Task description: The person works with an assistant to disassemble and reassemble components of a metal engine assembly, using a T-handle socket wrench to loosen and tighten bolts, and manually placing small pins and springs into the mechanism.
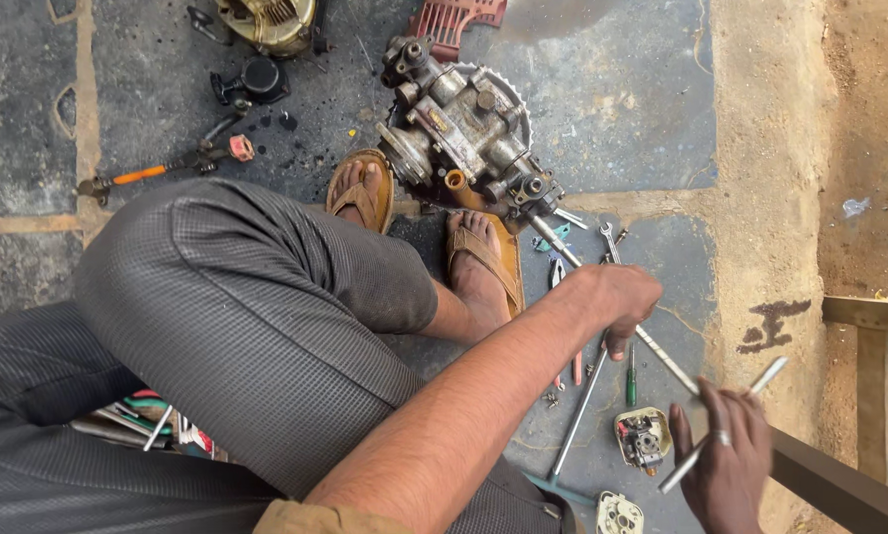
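I judge the strip-down about midway: the engine block (468,129) sits top centre on the floor, loose parts around it, my left hand (617,297) has its fingers clamped on a long steel rod (666,361), and my right hand (726,465) grips a thin spanner (772,372) at lower right.

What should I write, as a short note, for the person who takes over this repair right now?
Left hand: fingers closed on the long metal rod, which runs out from the grey machine assembly.
Right hand: holds a thin rod; it is blurred.
The assembly lies on the stone floor at the sandalled feet.
Done: parts are already off and scattered, among them a small square part.
Left: the long rod is not yet free. The spanner and the green screwdriver lie close by.
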